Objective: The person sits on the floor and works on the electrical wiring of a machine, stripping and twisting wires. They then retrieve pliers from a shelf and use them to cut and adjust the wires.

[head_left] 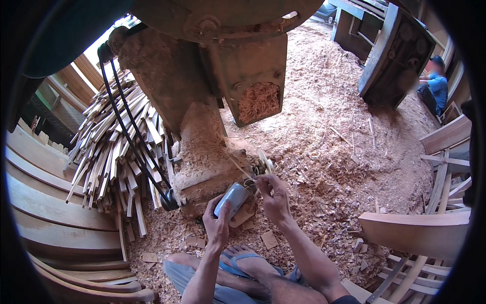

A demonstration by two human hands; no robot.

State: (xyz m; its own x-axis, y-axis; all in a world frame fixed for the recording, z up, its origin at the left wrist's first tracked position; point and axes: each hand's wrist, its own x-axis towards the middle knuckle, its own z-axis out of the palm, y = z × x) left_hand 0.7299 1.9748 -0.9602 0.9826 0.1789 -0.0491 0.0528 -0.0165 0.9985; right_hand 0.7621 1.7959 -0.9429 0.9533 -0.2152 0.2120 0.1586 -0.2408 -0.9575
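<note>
My left hand point(217, 223) is wrapped round a smooth grey-blue casing point(233, 199), shaped like a short cylinder and held tilted. From its far end come thin wires point(249, 183), partly hidden by my fingers. Just to the right, the fingertips of my right hand point(275, 197) are pinched on these wires. A pale looped cable point(265, 163) lies just beyond the right hand. Both hands are in front of the dusty base point(202, 177) of a large machine, above the wood shavings.
Wood shavings point(324, 101) cover the floor. Black cables point(124, 119) hang beside a pile of thin wood strips point(114, 137) at left. Curved boards point(66, 223) line the left side; a wooden piece point(415, 233) stands at right. A person in blue point(435, 86) sits far right near another machine point(392, 61).
</note>
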